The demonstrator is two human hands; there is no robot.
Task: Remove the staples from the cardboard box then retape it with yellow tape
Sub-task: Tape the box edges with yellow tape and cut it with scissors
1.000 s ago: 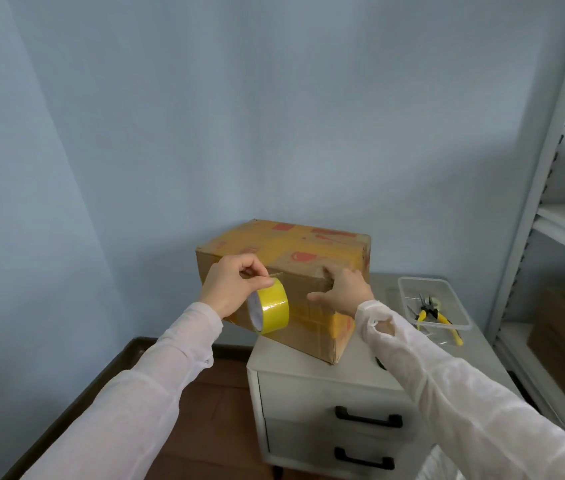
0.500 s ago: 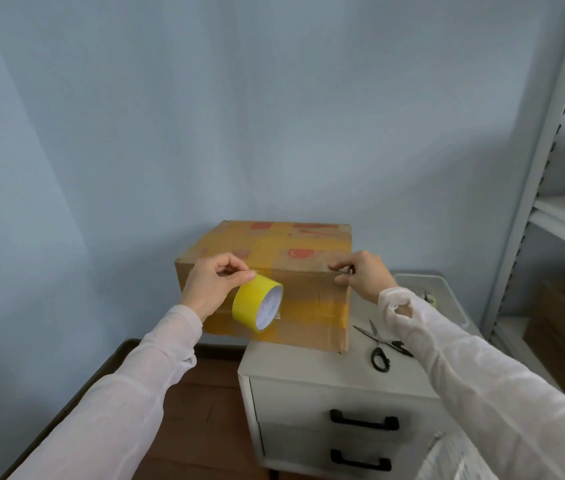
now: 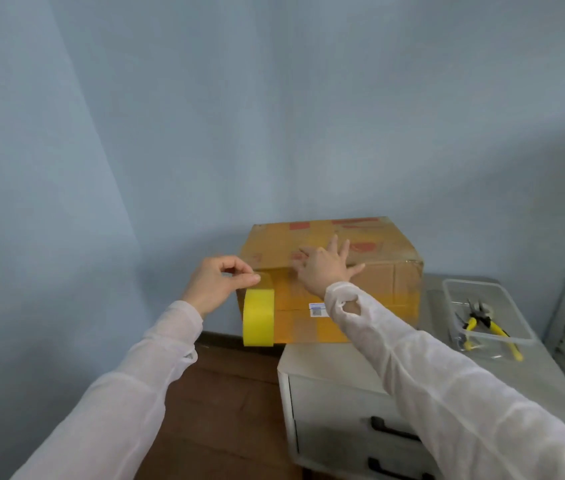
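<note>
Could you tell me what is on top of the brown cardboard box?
The right hand lies flat, fingers spread, on the brown cardboard box, red markings beside it. Anything under the palm is hidden.

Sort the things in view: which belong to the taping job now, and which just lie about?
In use: yellow tape, pinched by the left hand; cardboard box under the flat right hand.
Lying about: pliers in the clear tray.

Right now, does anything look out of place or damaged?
Yes. The cardboard box overhangs the left edge of the cabinet, and its top right corner looks crumpled. The right hand rests flat on it.
</note>
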